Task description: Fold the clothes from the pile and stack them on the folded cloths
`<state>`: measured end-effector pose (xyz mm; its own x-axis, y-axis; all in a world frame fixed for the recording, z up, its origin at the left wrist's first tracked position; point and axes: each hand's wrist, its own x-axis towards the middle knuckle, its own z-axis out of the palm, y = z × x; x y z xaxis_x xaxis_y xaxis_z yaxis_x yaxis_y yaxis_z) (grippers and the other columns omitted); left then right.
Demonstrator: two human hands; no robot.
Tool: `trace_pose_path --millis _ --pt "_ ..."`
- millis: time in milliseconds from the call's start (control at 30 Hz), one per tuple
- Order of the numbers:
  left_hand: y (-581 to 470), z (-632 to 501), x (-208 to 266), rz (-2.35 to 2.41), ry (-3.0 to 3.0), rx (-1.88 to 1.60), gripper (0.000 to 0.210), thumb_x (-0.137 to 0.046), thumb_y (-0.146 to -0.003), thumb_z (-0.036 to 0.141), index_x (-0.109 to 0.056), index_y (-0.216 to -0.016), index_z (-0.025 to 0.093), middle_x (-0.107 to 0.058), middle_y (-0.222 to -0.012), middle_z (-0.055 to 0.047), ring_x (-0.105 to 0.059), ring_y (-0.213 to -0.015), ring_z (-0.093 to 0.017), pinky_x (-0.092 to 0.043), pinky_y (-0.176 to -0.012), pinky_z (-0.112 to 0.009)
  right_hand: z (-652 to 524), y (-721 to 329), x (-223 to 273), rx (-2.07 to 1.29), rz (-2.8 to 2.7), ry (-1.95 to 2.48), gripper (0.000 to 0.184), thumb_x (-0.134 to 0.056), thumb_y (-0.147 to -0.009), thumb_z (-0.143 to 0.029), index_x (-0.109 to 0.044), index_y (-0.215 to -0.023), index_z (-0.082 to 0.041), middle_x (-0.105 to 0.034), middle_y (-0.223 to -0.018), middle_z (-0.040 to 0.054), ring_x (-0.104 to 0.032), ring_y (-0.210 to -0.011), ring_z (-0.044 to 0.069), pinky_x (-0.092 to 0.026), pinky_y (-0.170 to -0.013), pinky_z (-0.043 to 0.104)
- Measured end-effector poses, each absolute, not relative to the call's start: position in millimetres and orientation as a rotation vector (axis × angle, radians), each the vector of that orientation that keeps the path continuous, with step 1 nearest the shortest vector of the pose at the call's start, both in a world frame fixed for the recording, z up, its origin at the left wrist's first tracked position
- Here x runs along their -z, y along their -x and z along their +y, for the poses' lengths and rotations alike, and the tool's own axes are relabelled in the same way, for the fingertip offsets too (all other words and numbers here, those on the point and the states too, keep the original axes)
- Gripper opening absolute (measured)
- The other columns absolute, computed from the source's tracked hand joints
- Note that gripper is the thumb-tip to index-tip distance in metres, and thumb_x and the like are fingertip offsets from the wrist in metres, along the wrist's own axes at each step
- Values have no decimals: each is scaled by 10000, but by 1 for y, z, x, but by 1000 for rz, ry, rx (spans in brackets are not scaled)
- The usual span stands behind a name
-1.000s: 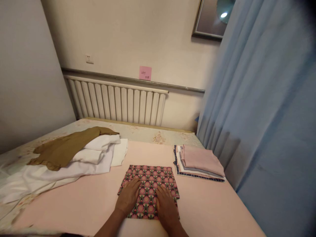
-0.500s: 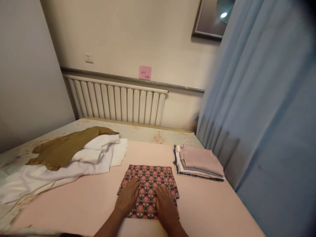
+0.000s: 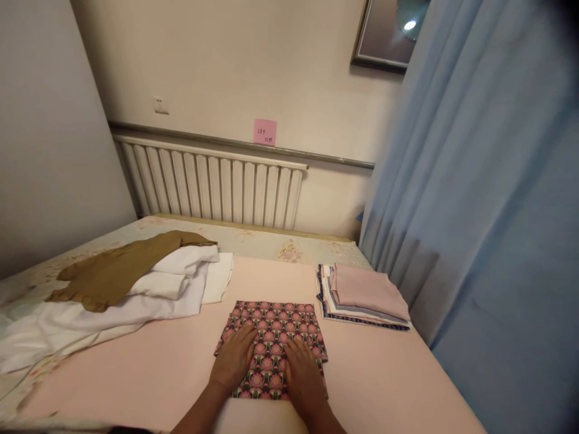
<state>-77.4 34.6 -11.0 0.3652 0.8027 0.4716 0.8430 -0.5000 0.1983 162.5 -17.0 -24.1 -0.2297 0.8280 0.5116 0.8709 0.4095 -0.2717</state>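
Note:
A folded garment (image 3: 271,346) with a pink flower pattern on dark cloth lies flat on the pink sheet in front of me. Its exact kind cannot be made out in this folded form. My left hand (image 3: 234,357) rests on its left side, fingers stretched forward over the cloth. On the right side lies my right hand (image 3: 303,372), its fingers laid flat and slightly spread. Both palms face down, and neither hand grips anything. The cloth under the hands is hidden.
To the right is a stack of folded clothes (image 3: 371,292), a pink one on top. Loose white clothes (image 3: 167,307) and a brown garment (image 3: 122,268) lie in a heap at left. A blue curtain (image 3: 429,199) borders the bed; a radiator (image 3: 208,184) stands behind it.

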Motion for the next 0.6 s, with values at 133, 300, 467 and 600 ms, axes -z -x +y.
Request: trace_pose_path --millis 133,300,467,600 --pt "77 34 10 -1532 2537 774 372 -408 -952 266 -600 -1270 250 -593 -1368 -51 -525 -1281 -221 -423 -1092 -464 -18 -162 24 96 -2066 1431 417 -473 -881 -148 -608 -1268 -221 -592 -1350 21 -480 -1307 238 -366 -1121 447" --pt "76 34 9 -1569 2541 767 372 -413 -949 276 -603 -1268 246 -596 -1366 -50 -528 -1279 -224 -423 -1091 -470 -18 -162 23 86 -2058 1437 425 -473 -874 -148 -609 -1270 -224 -590 -1352 27 -486 -1303 238 -374 -1116 445" --pt "77 33 9 -1574 2554 763 378 -417 -943 266 -600 -1273 240 -592 -1370 -57 -524 -1285 -230 -418 -1093 -482 -17 -162 23 96 -2065 1441 418 -479 -869 -152 -614 -1258 -227 -603 -1336 25 -499 -1291 242 -382 -1110 447" --pt "76 33 7 -1587 2554 764 382 -412 -942 255 -602 -1274 243 -588 -1376 -56 -523 -1285 -229 -418 -1093 -480 -18 -162 24 114 -2056 1431 422 -478 -865 -144 -610 -1259 -223 -604 -1333 28 -499 -1291 245 -381 -1109 454"
